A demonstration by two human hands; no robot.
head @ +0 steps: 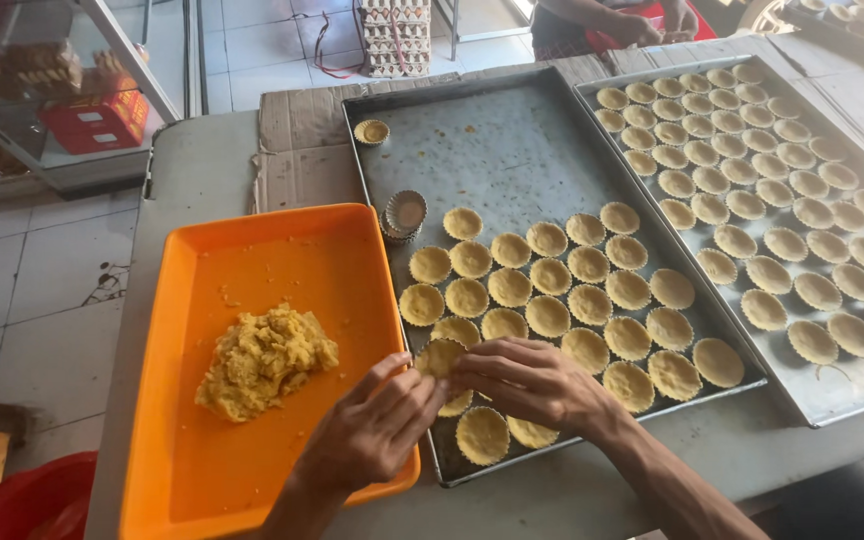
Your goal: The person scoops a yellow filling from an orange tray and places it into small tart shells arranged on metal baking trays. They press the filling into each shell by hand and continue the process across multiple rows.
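Note:
Both my hands meet over the near left corner of a large metal baking tray (pixel 512 150). My left hand (pixel 377 420) and my right hand (pixel 527 380) together grip one small fluted tart tin lined with yellow dough (pixel 439 355), fingers pressing at its rim. Several dough-lined tart tins (pixel 547 280) sit in rows on the tray in front of my hands. A lump of yellow dough (pixel 264 360) lies on an orange plastic tray (pixel 252 250) just left of my left hand.
A short stack of bare tart tins (pixel 405 213) stands at the tray's left edge, one lone tin (pixel 371 131) on cardboard. A second metal tray (pixel 832 390) of filled tins lies to the right. Another person's hands (pixel 642 25) work at the far edge. A red bin (pixel 32 500) sits lower left.

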